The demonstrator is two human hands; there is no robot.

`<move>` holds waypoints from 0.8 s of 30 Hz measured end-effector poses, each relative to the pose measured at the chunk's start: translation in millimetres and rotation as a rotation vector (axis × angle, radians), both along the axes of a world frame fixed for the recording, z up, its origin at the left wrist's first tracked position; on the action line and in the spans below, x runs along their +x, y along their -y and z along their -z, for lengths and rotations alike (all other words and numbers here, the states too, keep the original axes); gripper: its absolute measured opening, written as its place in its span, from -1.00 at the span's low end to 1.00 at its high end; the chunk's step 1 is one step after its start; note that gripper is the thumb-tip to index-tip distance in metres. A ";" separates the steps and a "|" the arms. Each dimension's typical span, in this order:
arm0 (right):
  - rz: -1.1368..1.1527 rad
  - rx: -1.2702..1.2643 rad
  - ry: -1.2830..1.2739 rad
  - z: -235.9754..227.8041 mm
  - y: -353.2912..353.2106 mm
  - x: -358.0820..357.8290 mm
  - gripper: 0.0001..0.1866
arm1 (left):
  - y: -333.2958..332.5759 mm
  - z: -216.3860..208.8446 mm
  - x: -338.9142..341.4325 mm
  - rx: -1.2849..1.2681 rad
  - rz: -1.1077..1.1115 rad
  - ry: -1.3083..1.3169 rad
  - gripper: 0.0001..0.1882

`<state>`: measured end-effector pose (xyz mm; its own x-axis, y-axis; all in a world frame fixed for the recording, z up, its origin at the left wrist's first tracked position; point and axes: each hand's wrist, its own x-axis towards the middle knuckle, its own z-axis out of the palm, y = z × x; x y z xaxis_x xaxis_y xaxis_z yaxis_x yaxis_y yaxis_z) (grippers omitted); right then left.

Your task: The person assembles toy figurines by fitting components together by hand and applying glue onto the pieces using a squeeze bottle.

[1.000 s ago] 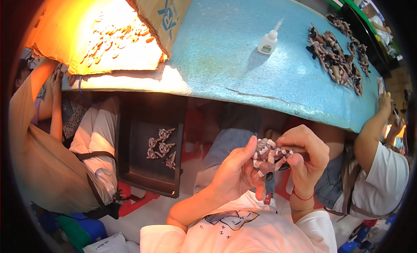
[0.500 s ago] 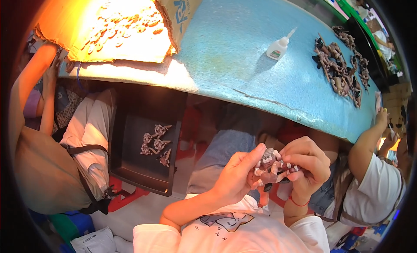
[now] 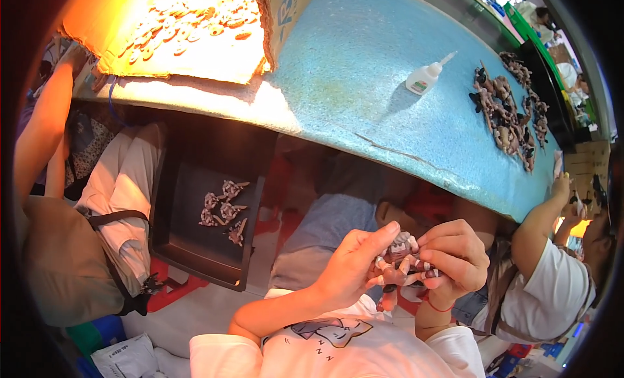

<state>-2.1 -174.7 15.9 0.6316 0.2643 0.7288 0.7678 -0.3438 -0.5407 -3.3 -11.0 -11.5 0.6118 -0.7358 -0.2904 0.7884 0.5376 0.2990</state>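
Observation:
Between my two hands, above my lap, is a small figurine [image 3: 394, 274] in brownish pink, white and grey. My left hand [image 3: 348, 267] grips it from the left side, thumb raised along it. From the other side, my right hand [image 3: 458, 254] pinches part of it between thumb and fingers. The fingertips cover some of the figurine, so its full shape cannot be made out. Left of my knees, a black tray [image 3: 188, 251] contains several similar small figurines [image 3: 229, 212].
On the blue table [image 3: 338, 73] stands a white squeeze bottle [image 3: 422, 79] with a pointed nozzle. Many figurine pieces [image 3: 504, 118] lie at the right. A cardboard box [image 3: 283, 27] at the left holds small parts under bright light. People sit close on both sides.
The figurine has turned slightly in my hands, and more of its grey part shows. My fingers have shifted a little on it. The whole view has tilted slightly.

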 end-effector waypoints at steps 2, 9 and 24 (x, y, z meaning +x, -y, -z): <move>-0.003 0.004 0.006 0.1 -0.5 -0.1 -0.64 | 0.0 -1.0 0.3 -0.020 0.013 0.013 -0.48; -0.008 0.027 0.008 4.3 1.8 -0.8 -0.64 | 0.2 -6.7 0.8 0.029 0.022 -0.036 -0.49; 0.052 0.155 -0.114 11.8 3.1 -9.2 -0.64 | 6.9 -0.7 -4.2 0.013 0.053 -0.014 -0.50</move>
<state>-11.3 -177.8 4.0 0.7225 0.1200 0.6809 0.6817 -0.2872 -0.6729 -7.4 -17.9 -10.7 0.5675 -0.7634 -0.3085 0.8201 0.4907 0.2944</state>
